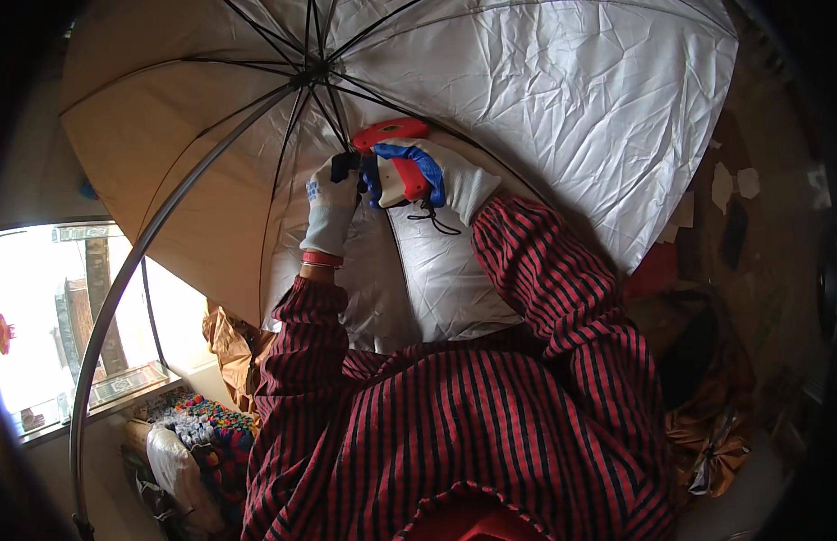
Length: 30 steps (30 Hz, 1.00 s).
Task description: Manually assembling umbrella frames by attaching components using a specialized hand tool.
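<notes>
Umbrella (563, 99) open, inner side up, silver to the right, tan to the left; hub (312, 76) near the top edge, curved shaft (130, 257) running to lower left. Tool (391, 131), red-handled with a cream part, is inside the canopy, just below the hub, black cord (446, 231) dangling. Right hand (436, 171), gloved white and blue, has its fingers wrapped round the tool. Left hand (331, 194), gloved, is just beside the tool's left end among the ribs; its fingers look drawn together, but cannot tell what they hold. Containers: whitish plastic bag (177, 473) below the window sill, contents not discernible; multicoloured knit (222, 428) beside it. Writing: blue print on the left glove, too small to read. Brown cloth (712, 442) beyond the canopy's lower right edge.
</notes>
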### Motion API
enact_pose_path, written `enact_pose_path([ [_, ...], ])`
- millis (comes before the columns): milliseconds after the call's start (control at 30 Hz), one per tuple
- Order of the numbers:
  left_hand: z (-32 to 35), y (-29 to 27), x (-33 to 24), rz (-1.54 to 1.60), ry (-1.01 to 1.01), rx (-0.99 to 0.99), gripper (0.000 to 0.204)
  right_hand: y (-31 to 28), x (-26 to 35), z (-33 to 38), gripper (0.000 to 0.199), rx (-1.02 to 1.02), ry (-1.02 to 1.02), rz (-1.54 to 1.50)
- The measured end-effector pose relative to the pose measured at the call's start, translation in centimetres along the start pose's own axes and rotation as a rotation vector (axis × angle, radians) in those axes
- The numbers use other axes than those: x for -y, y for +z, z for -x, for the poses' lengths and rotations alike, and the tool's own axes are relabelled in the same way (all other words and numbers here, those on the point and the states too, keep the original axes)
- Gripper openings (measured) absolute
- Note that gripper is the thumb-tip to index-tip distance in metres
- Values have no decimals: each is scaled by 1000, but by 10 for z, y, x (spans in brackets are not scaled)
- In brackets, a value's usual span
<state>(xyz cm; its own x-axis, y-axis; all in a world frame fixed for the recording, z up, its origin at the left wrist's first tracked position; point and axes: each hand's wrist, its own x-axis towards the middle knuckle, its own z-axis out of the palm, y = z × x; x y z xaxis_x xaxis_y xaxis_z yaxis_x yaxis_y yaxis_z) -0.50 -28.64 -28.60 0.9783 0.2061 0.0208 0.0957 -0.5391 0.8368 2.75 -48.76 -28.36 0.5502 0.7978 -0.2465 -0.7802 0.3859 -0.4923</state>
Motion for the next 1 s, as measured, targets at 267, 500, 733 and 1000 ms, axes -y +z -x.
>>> enact_pose_path([
  [267, -3, -3, -10, -357, 190, 26, 22, -6, -3, -27, 26, 264, 65, -129],
  [500, -5, 14, 6, -354, 123, -25, 18, -30, -4, -21, 22, 150, 19, -15],
  [733, -11, -8, 13, -598, 182, -128, 23, -31, -16, 24, 33, 129, -50, -43],
  [1000, -81, -110, 2, -926, 366, -92, 35, -35, -43, 5, 41, 266, 83, 147],
])
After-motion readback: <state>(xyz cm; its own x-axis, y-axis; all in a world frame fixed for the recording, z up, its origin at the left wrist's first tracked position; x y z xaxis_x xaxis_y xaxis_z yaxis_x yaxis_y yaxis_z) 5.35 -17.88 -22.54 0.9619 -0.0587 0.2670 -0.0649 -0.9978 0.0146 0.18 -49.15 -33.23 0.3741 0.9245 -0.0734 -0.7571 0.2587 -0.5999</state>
